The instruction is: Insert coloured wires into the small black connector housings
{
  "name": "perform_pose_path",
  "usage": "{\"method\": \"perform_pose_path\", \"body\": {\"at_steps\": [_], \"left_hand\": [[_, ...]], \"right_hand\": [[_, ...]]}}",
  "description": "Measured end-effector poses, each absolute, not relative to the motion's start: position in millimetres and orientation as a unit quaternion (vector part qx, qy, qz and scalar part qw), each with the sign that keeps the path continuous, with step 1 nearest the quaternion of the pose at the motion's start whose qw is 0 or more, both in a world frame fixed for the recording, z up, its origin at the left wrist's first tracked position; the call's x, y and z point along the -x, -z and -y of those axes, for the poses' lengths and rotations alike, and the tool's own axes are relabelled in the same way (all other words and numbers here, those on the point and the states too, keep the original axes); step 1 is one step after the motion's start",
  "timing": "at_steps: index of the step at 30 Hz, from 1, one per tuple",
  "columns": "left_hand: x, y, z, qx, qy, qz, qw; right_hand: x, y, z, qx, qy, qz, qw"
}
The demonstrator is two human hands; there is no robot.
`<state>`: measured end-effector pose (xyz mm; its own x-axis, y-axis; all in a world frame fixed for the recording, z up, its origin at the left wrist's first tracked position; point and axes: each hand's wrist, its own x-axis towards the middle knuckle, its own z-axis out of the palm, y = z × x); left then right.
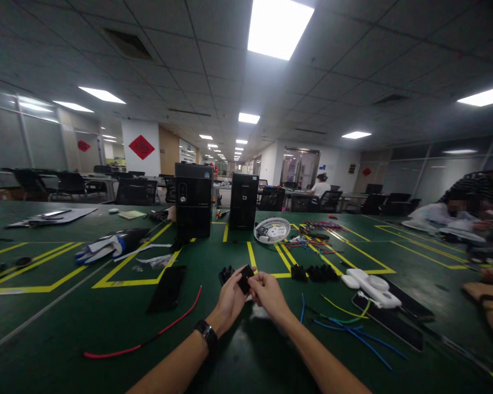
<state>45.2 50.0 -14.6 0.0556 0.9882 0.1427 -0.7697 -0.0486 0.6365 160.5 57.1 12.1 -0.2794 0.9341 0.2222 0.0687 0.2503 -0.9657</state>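
Note:
Held up over the green table is a small black plastic block (pixel 245 280), with the fingers of my left hand (pixel 231 293) wrapped round it. My right hand (pixel 267 293) pinches at the block's right side; anything between those fingertips is hidden. Just beyond my left hand sits a black ribbed piece (pixel 225 273), partly covered by it. More black ribbed pieces (pixel 321 273) stand to the right. A red wire (pixel 179 317) lies to the left, and blue wires (pixel 363 339) lie to the right with a yellow-green wire (pixel 345 311). Something whitish below my hands is blurred.
Two black computer cases (pixel 193 205) stand at the back, near a white basket (pixel 272 230) and bundles of coloured wires (pixel 320 232). A phone (pixel 167 288) lies left, a white device (pixel 372 287) and dark phones right, gloves (pixel 107 246) further left. Another person's arm (pixel 487 306) rests at the right edge.

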Motion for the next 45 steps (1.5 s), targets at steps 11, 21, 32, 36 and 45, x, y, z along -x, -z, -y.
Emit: {"method": "perform_pose_path", "body": {"at_steps": [11, 21, 32, 36, 45], "left_hand": [[-53.3, 9.2, -41.4, -0.295, -0.69, -0.191, 0.632], [-53.3, 4.1, -32.9, -0.364, -0.718, -0.239, 0.543], [-33.9, -5.3, -28.6, -0.578, -0.637, -0.402, 0.313], [-23.4, -21.9, -25.1, -0.623, -0.599, -0.435, 0.252], [-11.4, -18.1, -24.1, -0.542, -0.65, -0.506, 0.168]], "right_hand": [[-159.8, -11.7, -56.6, 0.38, -0.484, 0.637, 0.465], [-156.5, -18.6, -45.5, 0.391, -0.495, 0.614, 0.474], [-161.2, -14.7, -52.4, 0.421, -0.517, 0.613, 0.424], [-168.2, -16.4, -52.3, 0.403, -0.479, 0.677, 0.386], [-164.1, -28.0, -34.2, 0.33, -0.43, 0.779, 0.314]]}}
